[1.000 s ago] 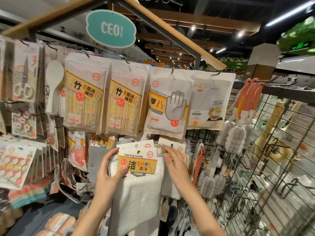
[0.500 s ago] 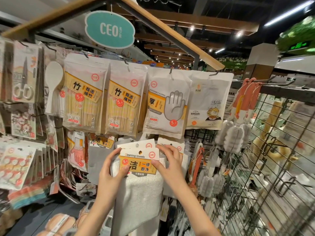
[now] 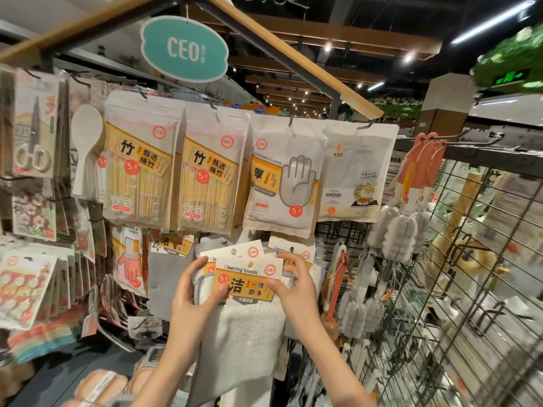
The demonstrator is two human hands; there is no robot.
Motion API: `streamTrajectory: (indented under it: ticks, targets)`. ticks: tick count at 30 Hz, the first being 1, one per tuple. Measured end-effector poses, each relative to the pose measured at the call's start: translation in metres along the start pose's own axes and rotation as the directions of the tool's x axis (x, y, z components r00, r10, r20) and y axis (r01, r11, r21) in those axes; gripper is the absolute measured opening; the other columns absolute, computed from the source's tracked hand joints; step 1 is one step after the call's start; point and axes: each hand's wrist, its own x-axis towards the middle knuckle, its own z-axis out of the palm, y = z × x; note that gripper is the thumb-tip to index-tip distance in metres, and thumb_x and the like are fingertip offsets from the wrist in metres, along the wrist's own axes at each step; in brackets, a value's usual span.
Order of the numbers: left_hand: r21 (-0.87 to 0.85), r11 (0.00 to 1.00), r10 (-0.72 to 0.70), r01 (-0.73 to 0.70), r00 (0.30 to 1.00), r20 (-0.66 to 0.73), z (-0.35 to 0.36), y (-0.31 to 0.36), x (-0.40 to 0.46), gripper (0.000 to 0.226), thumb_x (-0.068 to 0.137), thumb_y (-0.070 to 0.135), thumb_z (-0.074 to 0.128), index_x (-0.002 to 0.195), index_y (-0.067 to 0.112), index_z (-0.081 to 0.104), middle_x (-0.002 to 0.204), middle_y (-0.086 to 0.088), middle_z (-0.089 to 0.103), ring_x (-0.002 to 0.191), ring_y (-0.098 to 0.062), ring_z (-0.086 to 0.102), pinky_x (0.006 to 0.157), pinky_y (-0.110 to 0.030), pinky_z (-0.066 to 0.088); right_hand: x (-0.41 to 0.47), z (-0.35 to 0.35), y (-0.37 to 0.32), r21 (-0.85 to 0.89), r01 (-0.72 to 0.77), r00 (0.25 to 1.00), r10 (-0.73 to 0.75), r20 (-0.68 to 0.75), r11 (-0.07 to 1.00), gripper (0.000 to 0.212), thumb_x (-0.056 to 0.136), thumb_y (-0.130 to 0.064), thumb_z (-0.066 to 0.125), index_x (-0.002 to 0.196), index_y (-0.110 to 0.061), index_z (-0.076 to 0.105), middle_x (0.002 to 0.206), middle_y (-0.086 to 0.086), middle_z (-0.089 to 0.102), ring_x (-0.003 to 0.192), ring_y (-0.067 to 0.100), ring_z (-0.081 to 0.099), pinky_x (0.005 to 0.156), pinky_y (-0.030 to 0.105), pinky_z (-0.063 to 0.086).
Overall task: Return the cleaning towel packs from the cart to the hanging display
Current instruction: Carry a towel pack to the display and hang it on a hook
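- A white cleaning towel pack with an orange-and-white header card (image 3: 248,284) is held up against the hanging display, in front of an identical hung pack (image 3: 235,252).
- The left hand (image 3: 197,292) pinches its left edge; the right hand (image 3: 293,284) pinches its right.
- Bamboo stick bags (image 3: 141,171) hang above.

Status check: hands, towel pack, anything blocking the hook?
Left hand and right hand both pinch the cleaning towel pack by its header. Pack raised at the display, hook not visible. Another towel pack sits directly behind.
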Motion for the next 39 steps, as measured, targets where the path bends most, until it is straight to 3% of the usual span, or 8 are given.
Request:
streamTrajectory:
  ticks: [4,7,13,18,27,32,35,39]
  targets:
    - [-0.055,0.997,-0.05,0.052,0.998,0.039,-0.002,0.003,-0.002,0.034,0.087,0.044,0.061,0.121,0.043,0.055,0.129,0.008,0.059,0.119,-0.019,0.057,0.101,-0.046,0.045,0.001,-0.003,0.001,0.03,0.002,1.0,-0.002,-0.003,1.0,0.049,0.08,0.0,0.067,0.105,-0.04,0.051,0.105,-0.012,0.062,0.101,-0.003,0.054,0.071,0.005,0.044]
    - [-0.077,0.995,-0.064,0.065,0.998,0.023,-0.002,0.006,-0.002,0.027,0.092,0.045,0.045,0.116,0.046,0.058,0.118,0.019,0.064,0.11,-0.006,0.061,0.099,-0.042,0.044,0.002,-0.005,0.002,0.056,0.004,1.0,-0.004,-0.004,0.998,0.049,0.08,0.003,0.066,0.104,-0.038,0.052,0.103,-0.008,0.064,0.102,0.002,0.055,0.07,0.005,0.044]
    - [0.044,0.999,0.004,-0.003,1.0,-0.017,-0.01,0.0,0.004,0.045,0.089,0.016,0.063,0.117,0.049,0.054,0.13,0.033,0.049,0.127,0.012,0.037,0.115,-0.04,0.027,0.011,-0.019,0.011,0.081,-0.032,0.998,0.036,-0.05,0.996,0.047,0.081,0.005,0.065,0.107,-0.032,0.053,0.109,-0.001,0.063,0.106,0.01,0.056,0.074,0.018,0.051]
    - [0.031,0.999,0.012,-0.011,0.999,-0.04,-0.015,-0.005,0.007,0.047,0.089,0.013,0.062,0.115,0.052,0.055,0.135,0.021,0.05,0.133,-0.019,0.043,0.111,-0.052,0.031,0.02,-0.029,0.03,0.127,-0.076,0.987,0.093,-0.133,0.989,0.043,0.081,0.01,0.063,0.113,-0.018,0.054,0.116,-0.001,0.057,0.098,0.0,0.053,0.063,0.011,0.05]
    - [0.068,0.997,0.024,-0.02,0.998,-0.056,-0.02,-0.006,0.01,0.044,0.09,0.011,0.061,0.122,0.041,0.054,0.138,0.007,0.051,0.132,-0.022,0.044,0.11,-0.053,0.033,0.044,-0.042,0.052,0.09,-0.086,0.964,0.105,-0.243,0.992,0.045,0.08,0.01,0.063,0.102,-0.028,0.053,0.107,0.001,0.059,0.104,0.015,0.055,0.082,0.042,0.055]
    - [0.046,0.999,0.016,-0.013,0.998,-0.065,-0.023,-0.004,0.01,0.044,0.09,0.011,0.061,0.119,0.044,0.054,0.136,0.007,0.052,0.126,-0.018,0.049,0.105,-0.045,0.04,0.049,-0.045,0.063,0.063,-0.091,0.959,0.105,-0.263,0.994,0.043,0.079,0.011,0.064,0.104,-0.023,0.054,0.114,0.008,0.059,0.103,0.015,0.057,0.082,0.041,0.055]
    - [0.013,1.0,0.006,-0.005,0.997,-0.071,-0.025,-0.004,0.013,0.044,0.091,0.009,0.059,0.121,0.04,0.054,0.132,0.004,0.054,0.12,-0.018,0.054,0.096,-0.033,0.044,0.053,-0.044,0.065,0.006,-0.068,0.967,0.067,-0.245,0.998,0.046,0.08,0.008,0.064,0.1,-0.031,0.052,0.104,-0.005,0.059,0.096,0.003,0.055,0.075,0.028,0.053]
    - [0.037,0.999,0.014,-0.011,0.996,-0.083,-0.023,-0.003,0.013,0.044,0.09,0.006,0.06,0.124,0.035,0.053,0.121,0.025,0.055,0.117,-0.005,0.054,0.086,-0.015,0.045,0.057,-0.041,0.067,-0.089,-0.075,0.969,0.052,-0.241,0.993,0.044,0.082,0.003,0.064,0.102,-0.035,0.054,0.1,-0.022,0.055,0.09,-0.009,0.053,0.068,0.017,0.045]
